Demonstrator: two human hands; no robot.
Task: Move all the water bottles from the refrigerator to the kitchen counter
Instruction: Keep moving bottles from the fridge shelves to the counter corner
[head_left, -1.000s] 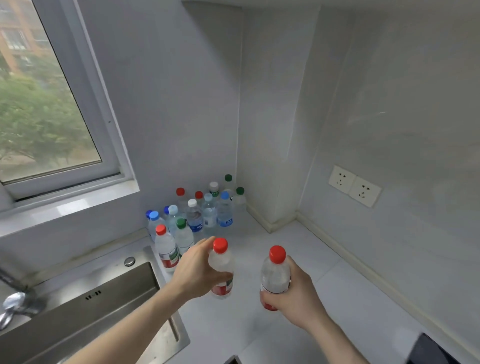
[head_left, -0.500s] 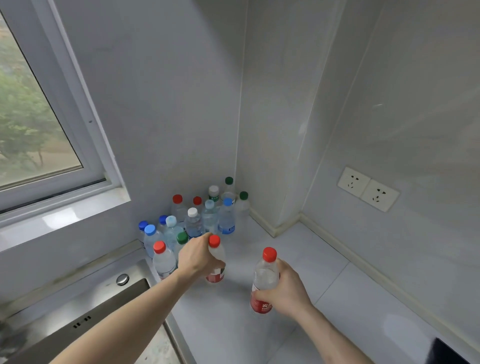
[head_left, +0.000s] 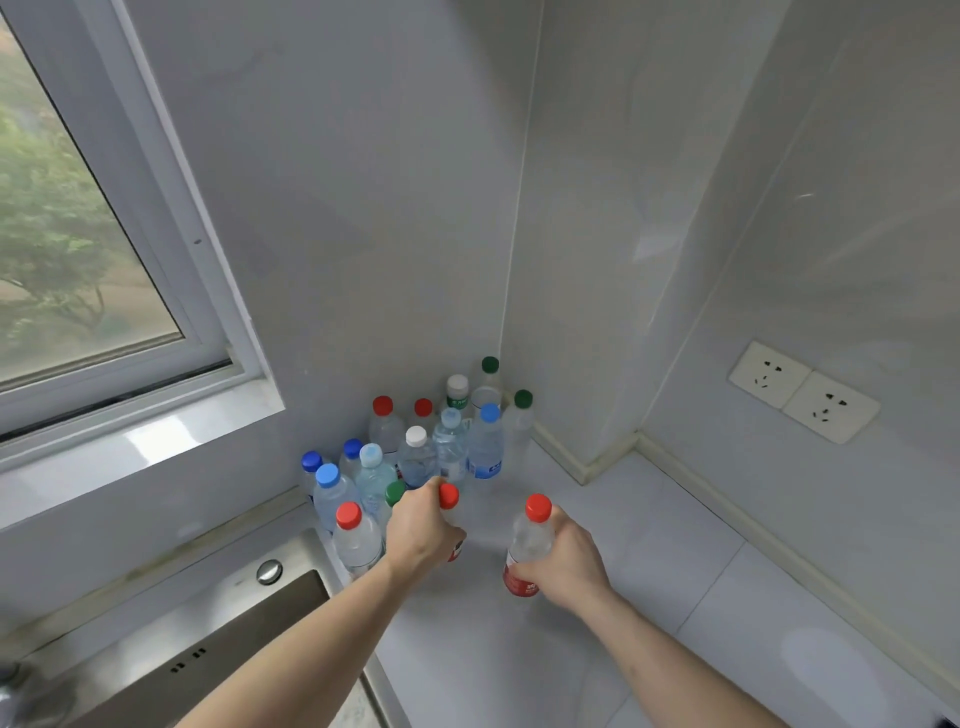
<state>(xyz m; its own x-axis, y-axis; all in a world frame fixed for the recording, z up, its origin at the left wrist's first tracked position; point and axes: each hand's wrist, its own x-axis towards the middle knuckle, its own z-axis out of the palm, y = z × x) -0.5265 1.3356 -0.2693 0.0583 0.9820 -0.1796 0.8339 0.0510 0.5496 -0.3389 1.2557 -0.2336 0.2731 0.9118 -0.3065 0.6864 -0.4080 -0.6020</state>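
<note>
Hands each wrapped red-capped bottle: left hand (head_left: 423, 530) fingers curled round left bottle (head_left: 450, 501) beside bottle cluster (head_left: 415, 447); right hand (head_left: 569, 564) gripped right bottle (head_left: 527, 551), upright on counter (head_left: 649, 597).

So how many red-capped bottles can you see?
5. Left hand holds one bottle; right hand another; one beside the sink; two at the back wall. Others may be hidden.

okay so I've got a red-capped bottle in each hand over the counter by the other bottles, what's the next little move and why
Probably lower both bottles onto the counter and let go. The left hand holds its bottle right at the edge of the standing cluster, and the right hand holds its bottle over bare surface just beside it.
</note>
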